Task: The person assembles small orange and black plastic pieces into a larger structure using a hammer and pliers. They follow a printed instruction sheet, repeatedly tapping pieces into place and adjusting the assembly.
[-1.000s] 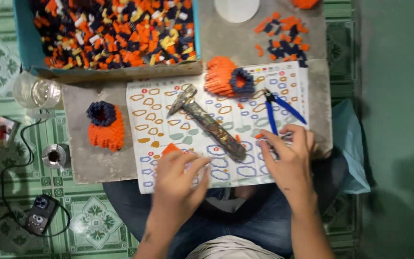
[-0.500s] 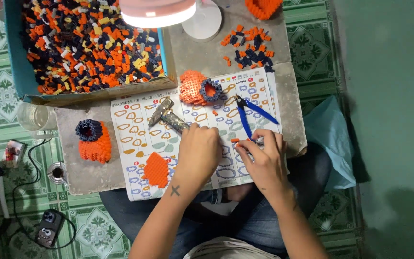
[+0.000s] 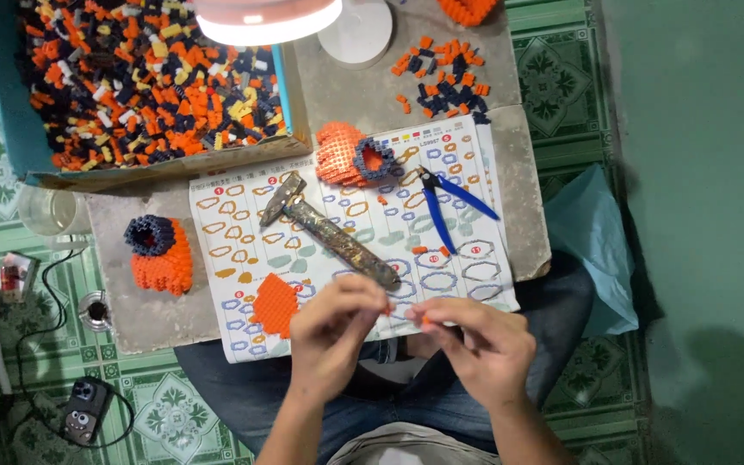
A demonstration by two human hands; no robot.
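The lamp (image 3: 266, 15) at the top edge is cut off, and its glare hides part of the box of small bricks (image 3: 144, 77) in the upper left. Low in the frame's centre, the left hand (image 3: 331, 331) pinches a tiny orange piece (image 3: 387, 307) at its fingertips, mostly covered. The right hand (image 3: 475, 344) pinches another orange bit (image 3: 426, 320) beside it. Both sit just below the hammer (image 3: 329, 232) on the instruction sheet (image 3: 475, 258).

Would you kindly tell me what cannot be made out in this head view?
- Small orange piece pinched by the right hand: too small to tell its shape.
- What the left hand holds: hidden by its fingers.
- Lamp: cut off by the top edge.
- Box of bricks: its left side is cut off.
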